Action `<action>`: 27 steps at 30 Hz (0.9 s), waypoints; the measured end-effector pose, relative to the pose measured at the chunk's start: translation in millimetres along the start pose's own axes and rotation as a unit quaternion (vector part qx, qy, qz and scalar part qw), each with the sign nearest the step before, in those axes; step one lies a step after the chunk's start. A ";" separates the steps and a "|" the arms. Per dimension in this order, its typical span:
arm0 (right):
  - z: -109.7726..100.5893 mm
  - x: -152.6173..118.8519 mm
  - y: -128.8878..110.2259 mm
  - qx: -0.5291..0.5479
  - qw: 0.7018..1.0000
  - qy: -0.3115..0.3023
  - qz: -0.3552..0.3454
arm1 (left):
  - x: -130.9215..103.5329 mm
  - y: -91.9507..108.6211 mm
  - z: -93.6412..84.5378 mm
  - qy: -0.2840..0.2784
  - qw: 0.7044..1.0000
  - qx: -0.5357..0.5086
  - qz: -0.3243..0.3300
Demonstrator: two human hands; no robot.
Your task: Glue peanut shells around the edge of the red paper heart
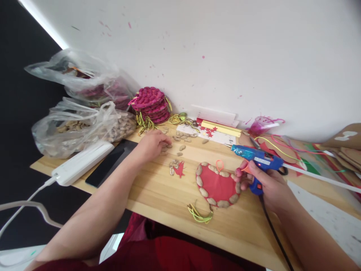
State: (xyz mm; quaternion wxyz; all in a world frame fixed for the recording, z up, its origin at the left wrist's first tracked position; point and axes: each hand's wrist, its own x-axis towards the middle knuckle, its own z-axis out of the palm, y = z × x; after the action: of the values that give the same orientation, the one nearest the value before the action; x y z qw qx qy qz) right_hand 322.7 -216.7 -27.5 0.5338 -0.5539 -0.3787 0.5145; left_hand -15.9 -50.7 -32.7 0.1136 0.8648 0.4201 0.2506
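My right hand (269, 182) is wrapped round a blue hot glue gun (251, 156), its nozzle pointing left and a white glue stick running out behind. Below the nozzle lies a red heart-shaped piece (217, 185) edged with tan peanut shells, with an orange loop on top and a yellow-green tassel (200, 213) at its lower tip. My left hand (153, 145) rests on the table with fingers curled and drawn together over loose peanut shells (165, 150); its fingertips touch a shell. Between the hands are a small red cutout (179, 170) and shell bits.
Plastic bags (84, 128) of shells stand at left, beside a white power strip (81, 163) and a dark phone or tablet (109, 163). Magenta shell-covered discs (150, 105) are stacked by the wall. Red stars (208, 131) lie on paper. The gun's cord (272, 226) trails over the front edge.
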 end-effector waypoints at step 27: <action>3.5 -1.2 -1.4 -0.007 1.000 0.008 -0.015 | 5.9 17.1 0.2 -0.019 0.960 -0.218 -0.173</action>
State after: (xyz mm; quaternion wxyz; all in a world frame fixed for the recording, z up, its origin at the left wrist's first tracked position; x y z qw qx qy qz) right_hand 319.2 -217.0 -25.5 0.5405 -0.5559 -0.3866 0.4995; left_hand -1.3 -56.7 -23.9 0.3495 0.7378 0.4960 0.2960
